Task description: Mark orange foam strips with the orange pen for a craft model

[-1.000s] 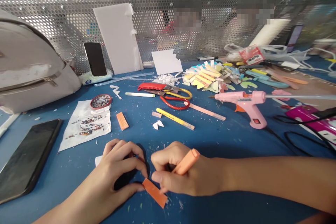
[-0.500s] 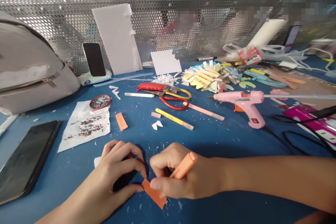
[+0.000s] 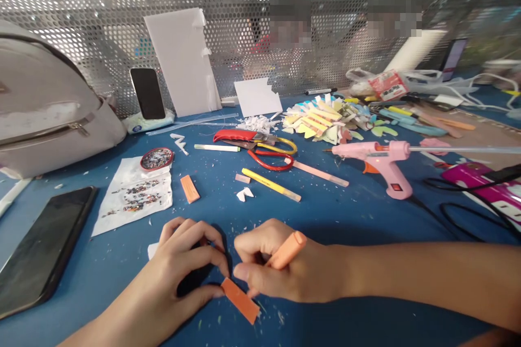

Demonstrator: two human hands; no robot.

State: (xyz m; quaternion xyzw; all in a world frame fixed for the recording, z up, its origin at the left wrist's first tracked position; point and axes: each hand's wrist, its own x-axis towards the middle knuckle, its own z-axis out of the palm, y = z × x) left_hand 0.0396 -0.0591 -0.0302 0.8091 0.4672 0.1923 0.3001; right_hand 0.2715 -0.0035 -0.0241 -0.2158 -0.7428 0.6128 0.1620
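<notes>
My left hand (image 3: pixel 183 257) is closed in a pinch, thumb and index finger at the upper end of a small orange strip (image 3: pixel 242 301) lying flat on the blue table. In my right hand (image 3: pixel 280 268) is an orange marker (image 3: pixel 288 251), its rear end pointing up and to the right. Its tip is hidden behind my fingers, close to the strip's upper right edge; whether it touches cannot be told. A second orange piece (image 3: pixel 190 189) with dark lines rests beyond my left hand. A white scrap (image 3: pixel 152 250) pokes out beside that hand.
Beyond my hands lie a yellow marker (image 3: pixel 271 185), a pink marker (image 3: pixel 319 172), red-handled scissors (image 3: pixel 271 160) and a pink glue gun (image 3: pixel 385 160) with a cord. Heaped paper scraps (image 3: pixel 325 119) sit farther back. At left are a dark phone (image 3: pixel 43 249) and a grey backpack (image 3: pixel 52 103).
My right hand with the marker has shifted slightly up, off the orange strip, so more of the strip's surface shows. My left hand keeps its pinch.
</notes>
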